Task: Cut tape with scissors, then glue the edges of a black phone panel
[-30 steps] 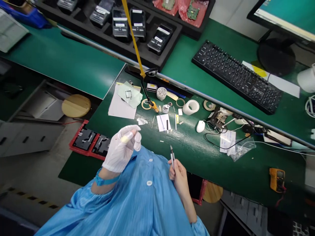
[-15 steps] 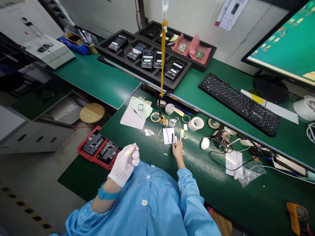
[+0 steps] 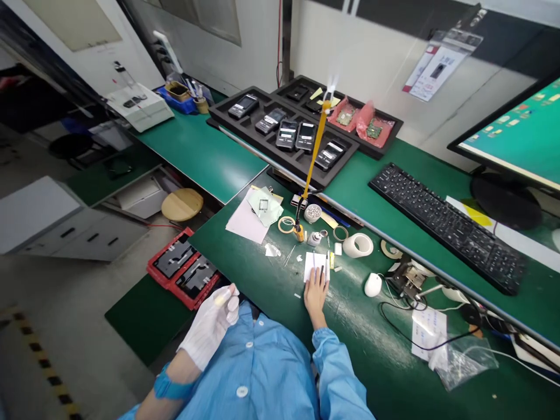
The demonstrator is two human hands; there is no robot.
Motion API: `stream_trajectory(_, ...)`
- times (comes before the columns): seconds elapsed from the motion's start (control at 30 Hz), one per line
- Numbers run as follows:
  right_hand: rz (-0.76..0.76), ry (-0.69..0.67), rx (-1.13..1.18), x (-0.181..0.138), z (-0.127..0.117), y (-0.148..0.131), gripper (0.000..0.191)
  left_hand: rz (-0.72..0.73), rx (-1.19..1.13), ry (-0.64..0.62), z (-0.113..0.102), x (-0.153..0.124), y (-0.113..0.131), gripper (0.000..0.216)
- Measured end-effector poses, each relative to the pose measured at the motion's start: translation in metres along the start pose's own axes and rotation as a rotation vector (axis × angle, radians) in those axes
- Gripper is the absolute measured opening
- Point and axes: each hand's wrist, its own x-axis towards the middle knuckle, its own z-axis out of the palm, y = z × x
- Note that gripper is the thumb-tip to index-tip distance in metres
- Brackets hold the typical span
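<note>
My left hand, in a white glove with a blue wrist strap, is raised at the left of my body. Its fingers are curled in; what they hold, if anything, I cannot make out. My bare right hand lies on the bench with fingers spread, fingertips over the lower part of a small white paper. Thin dark and pale strips lie on that paper by the fingertips. Just beyond stand a small metal-topped bottle and a white tape roll. Tweezers lie to the left of the paper.
A red tray with black parts sits at the left. Black trays of handheld devices rest on the raised shelf beside a keyboard. An orange strap hangs above the bench. A white mouse and cables lie at the right.
My right hand has flattened and spread over the white paper, where before its fingers were bent at the paper's right edge. The view has shifted; my left hand stays curled.
</note>
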Motion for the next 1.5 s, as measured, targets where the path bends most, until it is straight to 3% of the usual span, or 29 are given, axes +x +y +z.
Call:
stream_trajectory(0.13,0.016,0.036,-0.049,0.008,-0.012,0.025,0.071,-0.049,-0.015,0.003,-0.002,0.002,-0.004,0.040)
stream_trajectory(0.27,-0.024,0.066,-0.067,0.020,-0.017,0.027,0.072,-0.070,-0.042,0.013,-0.003,0.003,-0.007,0.042)
stream_trajectory(0.37,-0.150,0.038,-0.058,0.020,-0.010,0.006,0.067,-0.071,-0.071,0.034,-0.002,0.003,-0.007,0.040)
stream_trajectory(0.5,-0.347,-0.043,-0.040,0.021,0.010,-0.041,0.060,-0.066,-0.108,0.069,0.001,0.001,-0.006,0.034)
stream_trajectory(0.6,-0.421,-0.079,-0.025,0.028,0.025,-0.075,0.062,-0.053,-0.130,0.098,0.002,-0.001,-0.005,0.029)
stream_trajectory(0.7,-0.459,-0.102,-0.009,0.035,0.033,-0.090,0.065,-0.041,-0.146,0.131,0.000,-0.005,-0.003,0.027)
stream_trajectory(0.8,-0.474,-0.117,0.007,0.039,0.034,-0.081,0.064,-0.038,-0.159,0.158,-0.005,-0.006,0.000,0.024)
stream_trajectory(0.93,-0.466,-0.107,0.042,0.044,0.027,-0.042,0.056,-0.053,-0.166,0.177,-0.012,-0.001,0.000,0.021)
stream_trajectory(1.2,-0.373,-0.038,0.133,0.051,-0.007,0.031,0.049,-0.094,-0.140,0.122,-0.022,0.018,-0.014,0.032)
stream_trajectory(1.33,-0.284,-0.028,0.175,0.030,-0.015,0.037,0.045,-0.101,-0.159,0.129,-0.025,0.017,-0.012,0.030)
stream_trajectory(1.5,-0.198,-0.094,0.262,-0.008,-0.013,0.017,0.038,-0.084,-0.212,0.201,-0.031,0.011,-0.004,0.022)
